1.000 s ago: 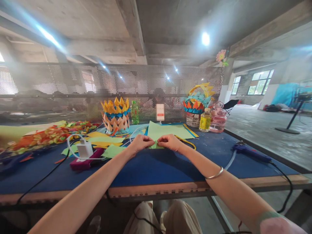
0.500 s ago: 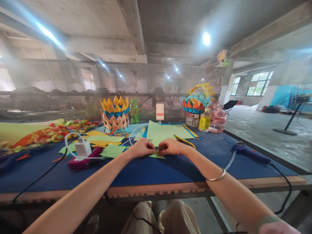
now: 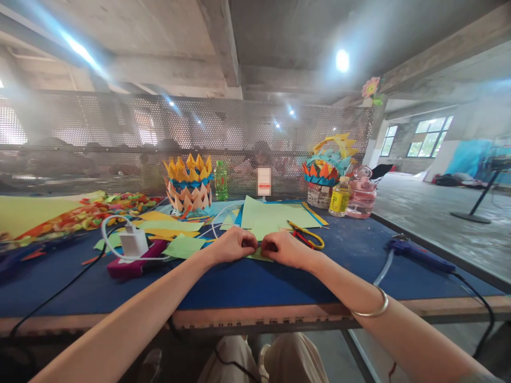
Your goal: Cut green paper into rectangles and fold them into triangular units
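Observation:
My left hand (image 3: 236, 244) and my right hand (image 3: 282, 249) face each other low over the blue table, fingers curled and pinched on a small piece of green paper (image 3: 261, 256). Most of that paper is hidden under the fingers. Just behind the hands lie large light green sheets (image 3: 279, 214). Scissors with yellow and red handles (image 3: 306, 234) rest beyond my right hand. A smaller green square (image 3: 184, 246) lies left of my left hand.
A purple power strip (image 3: 133, 261) with a white charger sits left. Paper baskets (image 3: 188, 186) stand at the back, a yellow-labelled bottle (image 3: 339, 197) and a pink bottle (image 3: 361, 199) back right. A blue glue gun (image 3: 421, 254) lies right, paper scraps (image 3: 91, 213) far left.
The view has shifted slightly. My right hand has moved a little to the right and its wrist has turned, and more of the scissors shows behind it.

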The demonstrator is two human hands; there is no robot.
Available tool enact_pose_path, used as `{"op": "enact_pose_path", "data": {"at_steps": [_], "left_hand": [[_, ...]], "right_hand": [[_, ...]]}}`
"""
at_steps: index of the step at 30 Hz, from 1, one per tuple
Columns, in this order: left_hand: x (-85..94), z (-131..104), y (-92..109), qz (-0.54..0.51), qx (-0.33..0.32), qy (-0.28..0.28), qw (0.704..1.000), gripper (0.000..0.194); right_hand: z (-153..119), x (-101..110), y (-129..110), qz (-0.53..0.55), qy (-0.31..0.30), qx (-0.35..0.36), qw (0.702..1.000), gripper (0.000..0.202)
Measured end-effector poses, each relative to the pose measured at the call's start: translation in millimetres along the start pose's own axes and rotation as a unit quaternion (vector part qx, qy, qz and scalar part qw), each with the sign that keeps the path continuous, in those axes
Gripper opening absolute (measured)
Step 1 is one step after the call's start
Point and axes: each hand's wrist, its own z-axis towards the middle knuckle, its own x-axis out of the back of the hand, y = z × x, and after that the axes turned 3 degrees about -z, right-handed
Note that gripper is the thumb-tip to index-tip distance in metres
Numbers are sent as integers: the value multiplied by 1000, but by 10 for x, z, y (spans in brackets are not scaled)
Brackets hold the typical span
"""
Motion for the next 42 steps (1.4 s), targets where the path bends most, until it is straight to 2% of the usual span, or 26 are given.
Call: {"op": "enact_pose_path", "data": {"at_steps": [4,8,11,12,15,19,23,26,35,42], "left_hand": [[7,-24,45,40,-30,15,999,28],[-18,-65,85,80,-77,57,992,23],[-46,-99,84,98,-115,89,984,12],[-52,-110,79,102,-125,98,982,14],[-54,-136,52,111,-155,110,976,19],[-40,-150,-1,115,-188,95,971,27],[-47,-136,-53,117,-183,84,973,28],[-47,-130,-67,120,-179,72,974,30],[34,-159,-1,127,-179,62,974,22],[21,-164,64,175,-190,113,959,36]], "right_hand": [[-17,-66,23,-10,38,24,999,27],[-21,-120,42,-18,82,50,995,23],[-29,-138,59,-20,117,78,990,8],[-31,-139,67,-19,126,89,988,2],[-36,-131,95,-17,143,120,982,15],[-32,-132,128,-16,149,151,977,15],[-24,-149,138,-7,150,155,976,17],[-28,-146,138,-51,149,183,970,22],[-65,-80,96,-116,107,192,969,35],[-52,-140,127,-120,151,191,962,36]]}}
